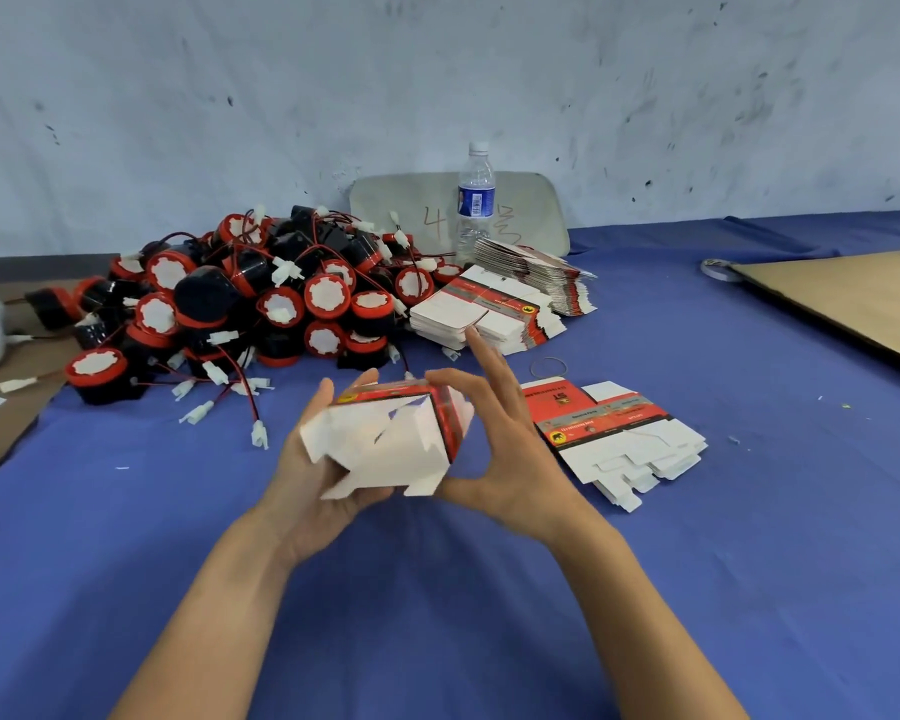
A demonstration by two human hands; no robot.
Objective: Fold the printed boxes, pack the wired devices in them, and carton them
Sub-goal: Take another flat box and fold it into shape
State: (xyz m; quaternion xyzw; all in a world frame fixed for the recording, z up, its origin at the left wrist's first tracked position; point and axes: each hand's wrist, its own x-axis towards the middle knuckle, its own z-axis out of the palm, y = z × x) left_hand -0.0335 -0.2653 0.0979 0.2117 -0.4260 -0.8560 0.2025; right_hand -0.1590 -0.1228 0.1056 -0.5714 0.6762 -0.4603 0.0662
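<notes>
Both hands hold a half-folded box (391, 439) above the bench (489, 615), its open flaps facing the person, likely for tucking. The left hand (307, 475) cups it, fingers curled beneath; the right hand (505, 459) pinches its end. Devices (240, 304) are heaped behind, flat boxes (489, 314) beside them, neither in the way.

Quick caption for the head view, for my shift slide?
Left hand and right hand hold a half-folded printed box over the blue table, near the wired devices and flat box stacks.
</notes>
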